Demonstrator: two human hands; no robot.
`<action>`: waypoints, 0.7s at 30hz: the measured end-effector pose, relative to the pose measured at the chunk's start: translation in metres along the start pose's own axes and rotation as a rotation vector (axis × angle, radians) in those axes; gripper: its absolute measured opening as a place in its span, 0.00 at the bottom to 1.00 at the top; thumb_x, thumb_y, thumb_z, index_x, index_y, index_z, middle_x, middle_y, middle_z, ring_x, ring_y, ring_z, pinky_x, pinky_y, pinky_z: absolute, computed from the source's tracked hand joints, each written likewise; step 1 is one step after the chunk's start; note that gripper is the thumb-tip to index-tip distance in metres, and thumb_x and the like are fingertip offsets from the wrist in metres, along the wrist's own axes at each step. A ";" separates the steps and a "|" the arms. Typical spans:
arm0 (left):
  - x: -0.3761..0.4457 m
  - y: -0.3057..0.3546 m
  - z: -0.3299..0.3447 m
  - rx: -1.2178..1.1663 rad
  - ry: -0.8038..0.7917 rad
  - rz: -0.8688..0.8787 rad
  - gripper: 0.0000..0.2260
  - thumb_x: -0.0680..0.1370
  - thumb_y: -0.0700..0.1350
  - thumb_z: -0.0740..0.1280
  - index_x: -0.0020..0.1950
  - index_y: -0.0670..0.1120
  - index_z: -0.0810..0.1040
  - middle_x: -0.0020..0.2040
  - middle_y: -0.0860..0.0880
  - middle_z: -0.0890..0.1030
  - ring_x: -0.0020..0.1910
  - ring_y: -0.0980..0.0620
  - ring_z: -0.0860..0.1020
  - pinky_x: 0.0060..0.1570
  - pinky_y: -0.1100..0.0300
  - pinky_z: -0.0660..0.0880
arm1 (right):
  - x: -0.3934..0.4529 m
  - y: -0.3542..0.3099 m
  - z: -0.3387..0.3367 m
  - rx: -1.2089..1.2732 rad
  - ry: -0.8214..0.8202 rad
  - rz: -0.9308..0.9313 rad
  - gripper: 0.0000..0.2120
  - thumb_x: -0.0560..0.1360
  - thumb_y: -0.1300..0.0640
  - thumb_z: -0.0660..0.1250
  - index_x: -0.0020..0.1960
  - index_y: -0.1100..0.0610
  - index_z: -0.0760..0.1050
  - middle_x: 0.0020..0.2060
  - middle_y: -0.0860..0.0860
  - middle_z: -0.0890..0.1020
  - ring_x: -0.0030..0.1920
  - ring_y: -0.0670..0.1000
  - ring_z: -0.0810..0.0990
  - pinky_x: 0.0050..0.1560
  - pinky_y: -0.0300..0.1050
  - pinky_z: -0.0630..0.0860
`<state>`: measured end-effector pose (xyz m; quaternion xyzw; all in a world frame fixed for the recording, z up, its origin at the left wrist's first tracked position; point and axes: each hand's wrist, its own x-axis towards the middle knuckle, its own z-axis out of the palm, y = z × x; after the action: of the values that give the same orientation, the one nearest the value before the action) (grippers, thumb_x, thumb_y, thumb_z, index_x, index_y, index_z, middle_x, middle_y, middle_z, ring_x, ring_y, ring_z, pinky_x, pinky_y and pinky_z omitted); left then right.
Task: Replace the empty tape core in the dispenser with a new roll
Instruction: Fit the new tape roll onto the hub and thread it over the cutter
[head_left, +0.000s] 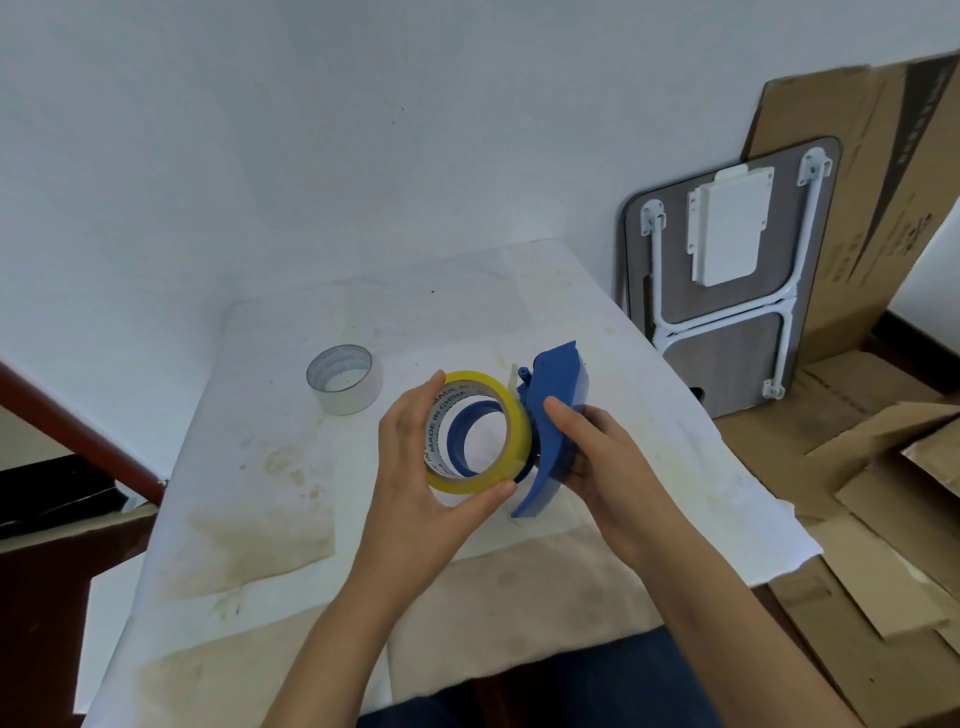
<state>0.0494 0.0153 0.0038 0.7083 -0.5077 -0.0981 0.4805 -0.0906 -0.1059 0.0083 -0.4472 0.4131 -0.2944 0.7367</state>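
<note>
My left hand grips a new yellow tape roll by its rim, thumb below and fingers on top. The roll is held against the side of a blue tape dispenser, around the dispenser's blue hub, which shows through the roll's hole. My right hand holds the dispenser body from the right, above the table. An empty whitish tape core stands on the cloth to the left, apart from both hands.
A stained white cloth covers the table. A folded lap table leans on the wall at the right. Flattened cardboard lies on the floor beside it. A dark wooden rail runs at the left.
</note>
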 end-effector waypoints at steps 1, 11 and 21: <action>0.000 0.000 0.000 -0.002 0.003 -0.007 0.46 0.68 0.50 0.80 0.74 0.70 0.53 0.73 0.59 0.63 0.73 0.63 0.65 0.65 0.78 0.64 | 0.000 0.000 0.000 0.004 0.001 0.002 0.26 0.72 0.45 0.71 0.65 0.56 0.72 0.57 0.55 0.82 0.55 0.54 0.83 0.50 0.45 0.83; 0.000 0.003 0.010 0.028 0.025 0.023 0.43 0.68 0.48 0.80 0.73 0.65 0.56 0.71 0.59 0.64 0.70 0.68 0.65 0.61 0.80 0.64 | -0.003 0.001 0.005 0.038 -0.018 -0.004 0.36 0.62 0.39 0.72 0.64 0.58 0.74 0.56 0.57 0.83 0.54 0.54 0.83 0.50 0.45 0.82; 0.000 -0.009 0.018 0.058 0.068 -0.032 0.45 0.68 0.51 0.80 0.77 0.59 0.56 0.73 0.52 0.65 0.71 0.58 0.67 0.63 0.81 0.63 | -0.002 0.006 0.008 0.103 -0.070 -0.008 0.34 0.64 0.40 0.70 0.64 0.61 0.74 0.51 0.56 0.83 0.48 0.52 0.84 0.47 0.44 0.81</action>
<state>0.0440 0.0047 -0.0127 0.7328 -0.4823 -0.0670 0.4753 -0.0839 -0.0981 0.0059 -0.4205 0.3695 -0.3025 0.7714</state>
